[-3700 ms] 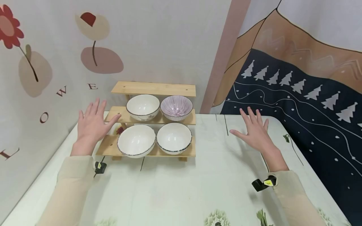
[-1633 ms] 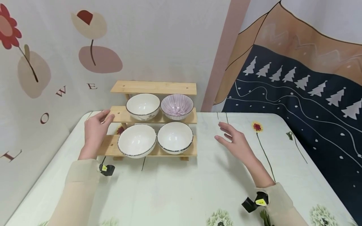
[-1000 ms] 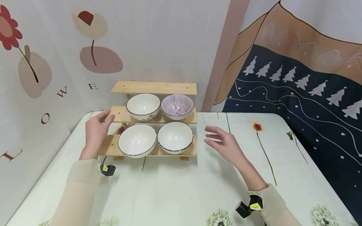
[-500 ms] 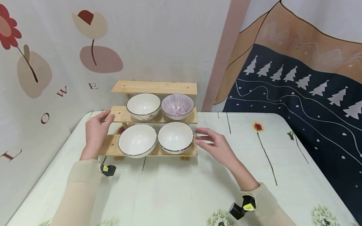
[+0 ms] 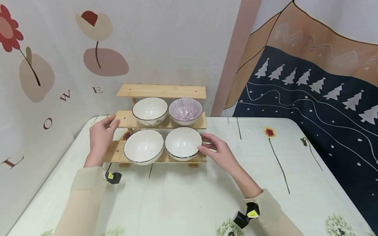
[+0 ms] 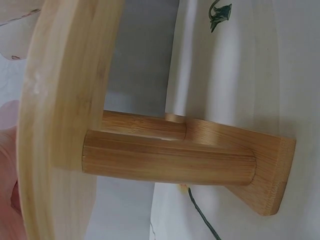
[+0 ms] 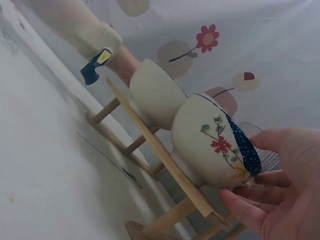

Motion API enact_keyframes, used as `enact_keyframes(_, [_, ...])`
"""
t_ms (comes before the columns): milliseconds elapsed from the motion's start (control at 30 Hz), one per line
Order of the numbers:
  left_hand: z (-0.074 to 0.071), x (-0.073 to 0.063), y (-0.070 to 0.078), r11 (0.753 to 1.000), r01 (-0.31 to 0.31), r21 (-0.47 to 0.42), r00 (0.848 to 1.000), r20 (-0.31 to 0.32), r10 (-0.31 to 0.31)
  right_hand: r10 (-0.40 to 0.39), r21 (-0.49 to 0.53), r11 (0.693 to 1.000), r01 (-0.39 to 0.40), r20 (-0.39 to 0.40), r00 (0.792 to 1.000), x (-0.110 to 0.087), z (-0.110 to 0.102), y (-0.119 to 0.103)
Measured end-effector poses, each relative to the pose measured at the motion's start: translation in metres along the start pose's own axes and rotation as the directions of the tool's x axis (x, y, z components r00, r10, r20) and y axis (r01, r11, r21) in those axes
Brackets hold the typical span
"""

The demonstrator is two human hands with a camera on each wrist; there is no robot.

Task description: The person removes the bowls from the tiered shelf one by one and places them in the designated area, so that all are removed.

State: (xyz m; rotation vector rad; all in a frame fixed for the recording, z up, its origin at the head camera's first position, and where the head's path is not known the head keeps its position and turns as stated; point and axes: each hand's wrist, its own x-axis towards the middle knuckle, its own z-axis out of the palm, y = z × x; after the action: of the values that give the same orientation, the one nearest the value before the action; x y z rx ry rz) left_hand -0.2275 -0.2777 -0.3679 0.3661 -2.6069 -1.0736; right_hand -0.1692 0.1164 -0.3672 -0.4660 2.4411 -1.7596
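The head camera looks forward and down at the rack [image 5: 160, 91]; both wrist cameras show parts of it from near.

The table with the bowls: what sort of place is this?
Possibly an indoor corner staged for recording: a printed backdrop rises behind the table, four bowls stand on a wooden rack, and a black device sits at each cuff.
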Motion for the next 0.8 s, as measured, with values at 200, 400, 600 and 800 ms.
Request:
enact_keyframes(200, [-0.0004,0.0008,-0.0009,1.0,0.011,-0.002,1.0,0.0,-0.011,0.064,0.107,0.992,-0.064,0.006,0.998,0.0041,0.0064,-0.0022])
enact_keyframes(400, [-0.0002,0.0012,-0.0015,1.0,-0.001,-0.004,1.0,-0.009,0.001,0.138,0.242,0.961,-0.131,-0.011,0.99,0.0077,0.0101,-0.0031])
enact_keyframes(600, [0.0002,0.0005,-0.0004,1.0,-0.005,-0.005,1.0,-0.01,0.004,0.176,0.263,0.952,-0.159,-0.045,0.983,0.0085,0.0109,-0.0054])
enact_keyframes(800, [0.0,0.0002,0.001,1.0,-0.004,-0.012,1.0,-0.012,0.004,0.181,0.23,0.96,-0.162,-0.063,0.982,0.0086,0.0086,-0.0099])
